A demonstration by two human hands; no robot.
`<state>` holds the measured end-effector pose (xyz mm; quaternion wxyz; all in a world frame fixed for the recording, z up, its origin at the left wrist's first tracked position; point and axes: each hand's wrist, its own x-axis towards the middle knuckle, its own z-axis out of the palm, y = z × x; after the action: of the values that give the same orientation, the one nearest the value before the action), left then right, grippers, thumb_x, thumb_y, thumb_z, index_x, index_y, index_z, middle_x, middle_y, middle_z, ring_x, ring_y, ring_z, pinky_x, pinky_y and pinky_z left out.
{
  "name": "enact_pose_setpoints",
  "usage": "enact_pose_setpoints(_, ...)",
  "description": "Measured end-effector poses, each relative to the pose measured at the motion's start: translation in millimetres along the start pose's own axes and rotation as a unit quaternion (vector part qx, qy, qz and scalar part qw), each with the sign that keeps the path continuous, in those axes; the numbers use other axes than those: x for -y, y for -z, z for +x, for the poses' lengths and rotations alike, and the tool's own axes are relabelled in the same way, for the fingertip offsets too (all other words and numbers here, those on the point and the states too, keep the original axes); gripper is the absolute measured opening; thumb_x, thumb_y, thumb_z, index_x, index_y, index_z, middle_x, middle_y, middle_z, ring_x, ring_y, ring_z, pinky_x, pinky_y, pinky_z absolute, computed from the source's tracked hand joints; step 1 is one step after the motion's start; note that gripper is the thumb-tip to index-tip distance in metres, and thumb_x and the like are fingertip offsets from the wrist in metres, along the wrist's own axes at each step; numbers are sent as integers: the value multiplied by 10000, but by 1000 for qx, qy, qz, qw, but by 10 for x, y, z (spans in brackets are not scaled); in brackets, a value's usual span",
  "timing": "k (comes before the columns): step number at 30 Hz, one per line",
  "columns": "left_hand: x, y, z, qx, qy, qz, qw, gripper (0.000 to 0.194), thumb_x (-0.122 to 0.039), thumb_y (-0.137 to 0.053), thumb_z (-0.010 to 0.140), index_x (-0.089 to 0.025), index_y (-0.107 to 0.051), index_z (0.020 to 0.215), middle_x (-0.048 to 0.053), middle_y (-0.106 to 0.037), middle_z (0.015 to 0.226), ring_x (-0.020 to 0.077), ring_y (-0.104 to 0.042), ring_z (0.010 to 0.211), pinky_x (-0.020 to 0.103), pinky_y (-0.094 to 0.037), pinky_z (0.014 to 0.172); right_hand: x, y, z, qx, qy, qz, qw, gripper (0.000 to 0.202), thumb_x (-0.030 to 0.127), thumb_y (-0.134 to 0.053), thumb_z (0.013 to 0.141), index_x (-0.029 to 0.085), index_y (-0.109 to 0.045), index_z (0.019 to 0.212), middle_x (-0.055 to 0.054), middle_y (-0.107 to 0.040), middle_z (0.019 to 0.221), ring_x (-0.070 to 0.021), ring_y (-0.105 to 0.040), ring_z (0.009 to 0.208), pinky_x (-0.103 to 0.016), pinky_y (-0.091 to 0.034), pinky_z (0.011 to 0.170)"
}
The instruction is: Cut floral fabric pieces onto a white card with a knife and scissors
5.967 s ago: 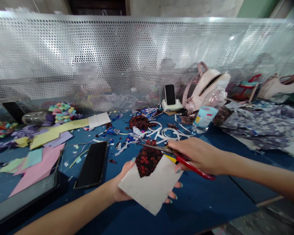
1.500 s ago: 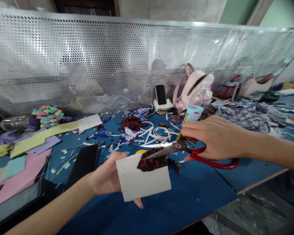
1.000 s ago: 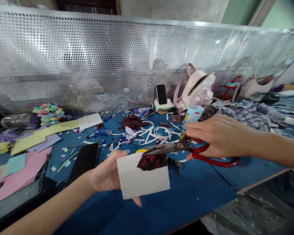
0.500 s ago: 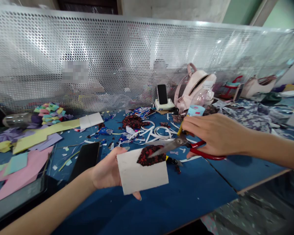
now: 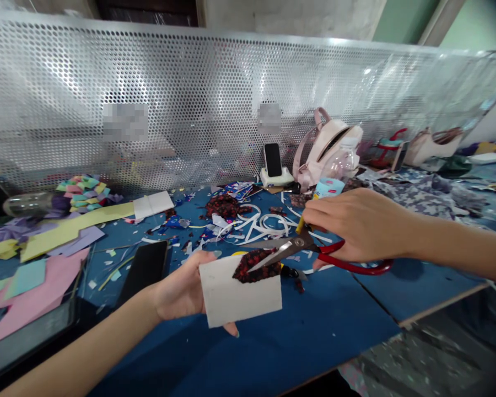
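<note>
I see open room on the blue surface (image 5: pixel 310 331), on the near side of the white card (image 5: pixel 240 300). Past the scissors (image 5: pixel 300 242), curly white strips (image 5: pixel 268 225) and little scraps get in the way. A flat black phone (image 5: pixel 145 271) blocks the left. Behind the right hand (image 5: pixel 355 226), a bottle (image 5: pixel 329 187) and a bag (image 5: pixel 324 149) stand tall. A wall full of holes (image 5: pixel 190 99) shuts off the back.

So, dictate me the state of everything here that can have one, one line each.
Left hand: gripping white card.
Right hand: gripping scissors.
Scissors: blades open.
White card: held, partly covered by patterned cloth.
Upright phone: screen dark.
Flat phone: screen dark.
Backpack: zip looks open.
Bottle: upright.
Clear container: on its side.
</note>
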<state>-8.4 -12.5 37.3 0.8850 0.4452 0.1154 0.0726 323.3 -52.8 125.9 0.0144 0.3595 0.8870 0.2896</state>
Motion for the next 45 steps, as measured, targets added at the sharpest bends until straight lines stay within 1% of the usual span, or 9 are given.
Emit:
enact_pose_setpoints(3,0,4,6,3,-1,-13,1000,633,-582,-405,931,-163,-574,1375,113,-707,1219,298,-702,1004,394,-581,803,-22,-6,-14,0,-3,5,1000,626,774,-500,833,166,-616,925,-59,-665,831,-219,-634,648,-310,-262,536)
enact_pose_setpoints(6,1,6,6,0,3,-18,1000,646,-582,-398,926,-150,-576,1372,127,-709,1210,302,-708,991,416,-579,824,-28,-16,-26,-7,-5,6,1000,646,789,-470,840,163,-613,910,-61,-662,822,-215,-625,639,-308,-250,533)
enact_pose_setpoints(14,34,10,11,-11,16,-16,1000,676,-612,-400,922,-166,-536,1412,126,-704,1221,313,-706,993,462,-571,839,26,7,55,1,-2,16,1000,587,738,-552,826,161,-611,920,-47,-651,813,-208,-610,647,-304,-228,535)
enact_pose_setpoints(22,33,-2,18,14,2,-36,999,650,-603,-392,940,-178,-533,1412,120,-691,1248,311,-693,1032,467,-577,846,31,15,121,-10,22,27,999,623,771,-498,839,159,-613,865,-46,-633,750,-196,-584,609,-302,-220,530)
enact_pose_setpoints(28,23,-11,23,26,4,-40,999,662,-603,-413,934,-136,-563,1379,137,-706,1207,286,-715,971,351,-582,769,6,-2,106,-15,36,30,999,614,755,-442,880,166,-614,848,-54,-635,727,-183,-556,566,-305,-206,525)
enact_pose_setpoints(33,26,-11,33,27,-2,-40,999,647,-613,-392,946,-175,-551,1395,113,-686,1260,302,-692,1050,427,-579,844,-12,-17,84,-26,51,1,998,619,756,-405,898,174,-594,804,-39,-610,679,-167,-522,517,-309,-170,521)
enact_pose_setpoints(37,35,-3,25,27,2,-41,999,650,-594,-387,940,-140,-578,1364,126,-698,1231,300,-698,1020,427,-577,842,-23,-27,66,-28,58,-28,998,569,714,-440,913,176,-584,797,-46,-617,679,-167,-525,520,-318,-167,516)
enact_pose_setpoints(41,36,10,14,11,7,-26,1000,652,-597,-393,934,-144,-576,1365,128,-705,1214,298,-704,994,412,-575,821,-20,-26,72,-30,51,-14,998,532,683,-464,918,173,-586,824,-52,-629,709,-189,-562,553,-316,-202,515)
enact_pose_setpoints(45,30,5,18,9,7,-20,1000,662,-614,-387,938,-168,-539,1403,119,-703,1222,293,-698,1000,433,-571,835,7,-9,84,-14,25,17,999,536,686,-523,877,160,-593,957,-78,-657,830,-221,-603,672,-314,-279,558)
